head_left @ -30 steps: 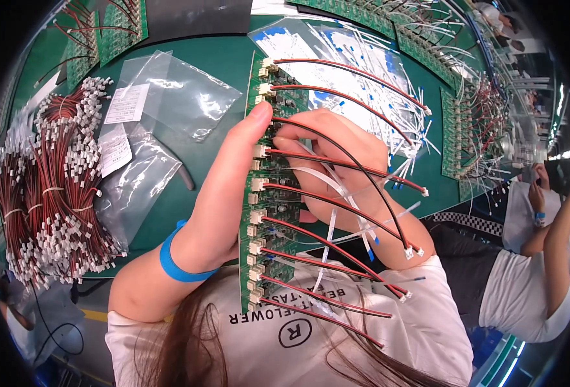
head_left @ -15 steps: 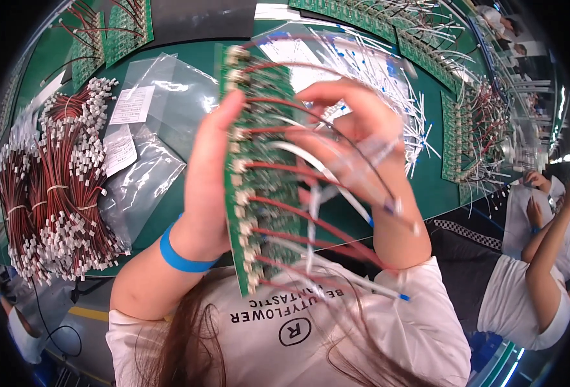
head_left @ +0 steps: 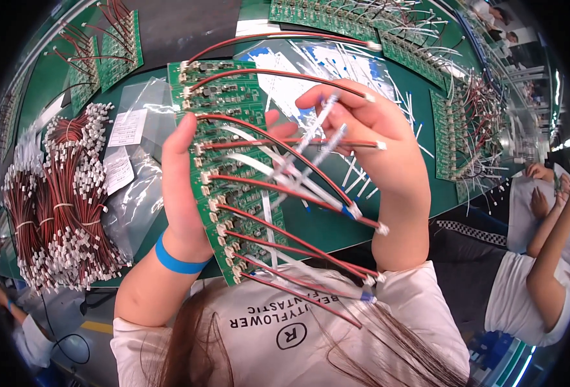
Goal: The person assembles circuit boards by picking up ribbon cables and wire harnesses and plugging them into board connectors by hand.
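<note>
1. The circuit board panel (head_left: 243,106) is held up over the green surface (head_left: 333,231), in front of the person's chest, slanted, its component face showing.
2. The left hand (head_left: 185,187) grips the panel, thumb on its socketed left edge, the other fingers behind, with fingertips emerging past its right edge.
3. The right hand (head_left: 378,129) is off to the panel's right, fingers loosely curled beside blurred cable ends; whether it pinches one cannot be told.
4. The panel should be light, stiff and fairly smooth, but fragile where parts and cream sockets (head_left: 205,175) stand proud. It is best taken by its long rims, clear of the components, without tugging the leads, which look limp and springy.
5. Counted on the panel: one board piece, about nine red-and-black cables (head_left: 285,192) fanning rightward, and at least three white flat cables (head_left: 249,162), some blurred.
6. Left of the panel: at least three banded harness bundles (head_left: 59,193), two paper labels (head_left: 128,128) and clear plastic bags (head_left: 146,206), their number unclear.
7. Beyond the panel: two wired boards (head_left: 120,55) to its upper left, at least three more (head_left: 414,59) to its upper right, and a pile of loose blue-tipped strips (head_left: 352,68), too many to count.
</note>
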Available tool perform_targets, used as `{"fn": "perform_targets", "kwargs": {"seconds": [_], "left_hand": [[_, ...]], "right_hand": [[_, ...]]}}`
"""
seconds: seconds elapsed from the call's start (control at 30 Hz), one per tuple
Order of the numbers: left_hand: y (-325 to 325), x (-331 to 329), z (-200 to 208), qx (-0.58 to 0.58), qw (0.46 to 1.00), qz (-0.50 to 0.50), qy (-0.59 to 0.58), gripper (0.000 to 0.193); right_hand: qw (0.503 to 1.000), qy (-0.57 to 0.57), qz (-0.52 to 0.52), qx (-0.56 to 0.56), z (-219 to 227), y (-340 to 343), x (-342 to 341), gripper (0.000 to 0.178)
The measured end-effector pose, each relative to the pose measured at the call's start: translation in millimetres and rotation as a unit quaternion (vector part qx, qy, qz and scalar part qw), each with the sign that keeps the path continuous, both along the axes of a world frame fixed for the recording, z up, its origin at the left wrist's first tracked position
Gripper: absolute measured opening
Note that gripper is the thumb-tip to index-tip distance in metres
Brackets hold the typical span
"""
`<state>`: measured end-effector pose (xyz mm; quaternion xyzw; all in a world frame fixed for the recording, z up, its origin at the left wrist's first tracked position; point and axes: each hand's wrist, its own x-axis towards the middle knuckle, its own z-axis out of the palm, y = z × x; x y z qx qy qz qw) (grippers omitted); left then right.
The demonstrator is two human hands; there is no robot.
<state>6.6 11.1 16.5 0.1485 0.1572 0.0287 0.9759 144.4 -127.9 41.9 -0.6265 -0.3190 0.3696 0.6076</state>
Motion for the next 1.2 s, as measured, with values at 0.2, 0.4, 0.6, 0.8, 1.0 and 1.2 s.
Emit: {"fn": "perform_targets", "kwargs": {"seconds": [0.2, 0.4, 0.6, 0.8, 1.0, 1.2], "left_hand": [[-5.1, -7.9, 3.4, 0.140, 0.989, -0.042, 0.013, 0.083], [-12.0, -11.5, 3.1, 0.172, 0.982, -0.073, 0.008, 0.095], [-9.9, -14.2, -3.7, 0.215, 0.970, -0.116, -0.016, 0.100], [-17.1, -13.4, -0.1, 0.212, 0.971, -0.110, -0.018, 0.102], [-17.0, -11.4, -5.1, 0.205, 0.974, -0.087, -0.042, 0.088], [-16.9, -12.5, -9.1, 0.268, 0.959, -0.088, -0.029, 0.085]], "right_hand": [[0.994, -0.002, -0.038, 0.102, 6.9, -3.2, -16.7, 0.029], [0.986, -0.031, -0.137, 0.094, 8.0, -0.1, -34.0, 0.030], [0.982, -0.146, -0.038, 0.112, 4.2, 0.8, -28.9, 0.018], [0.956, -0.269, -0.084, 0.078, 5.6, 1.3, -33.6, 0.029], [0.936, -0.338, -0.095, -0.007, 11.9, -2.2, -41.8, 0.043], [0.993, -0.091, -0.031, 0.074, 6.3, -6.7, -38.1, 0.045]]}}
